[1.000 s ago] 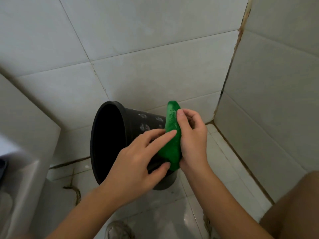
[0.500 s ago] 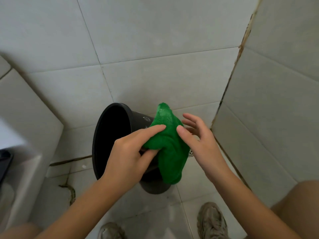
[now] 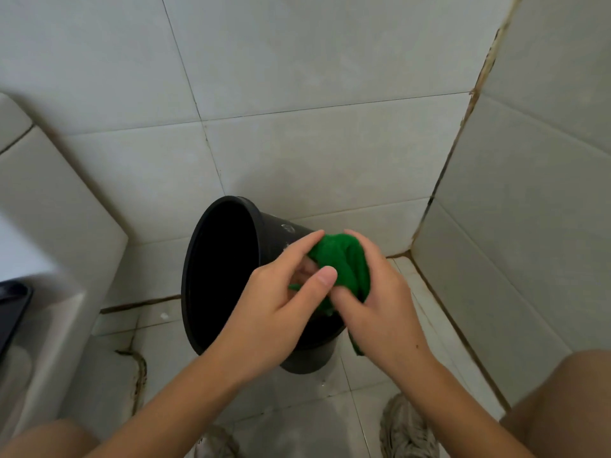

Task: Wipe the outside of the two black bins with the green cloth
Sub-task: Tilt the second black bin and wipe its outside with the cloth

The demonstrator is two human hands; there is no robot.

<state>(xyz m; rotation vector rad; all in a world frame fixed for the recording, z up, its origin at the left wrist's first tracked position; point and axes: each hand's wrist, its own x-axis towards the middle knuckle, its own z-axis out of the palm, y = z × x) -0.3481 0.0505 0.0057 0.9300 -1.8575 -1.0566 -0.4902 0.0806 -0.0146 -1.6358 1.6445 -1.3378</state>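
A black bin (image 3: pixel 228 259) lies tilted on the tiled floor, its open mouth facing left and toward me. Only this one bin shows. In front of its side wall both hands bunch up the green cloth (image 3: pixel 347 259). My left hand (image 3: pixel 281 302) pinches the cloth's left part between thumb and fingers. My right hand (image 3: pixel 380 292) curls round the cloth's right side, and a green end hangs below that hand. The bin's base is partly hidden by my hands.
White tiled walls meet in a corner (image 3: pixel 416 239) right behind the bin. A white fixture (image 3: pixel 56 259) fills the left side, with a dark object (image 3: pixel 13 305) at its edge. My shoes (image 3: pixel 406 428) and knee (image 3: pixel 568 401) are at the bottom.
The cloth was spread between both hands and is now gathered into a bunch. My right hand closed round it. The view tilted down, showing more floor and shoes.
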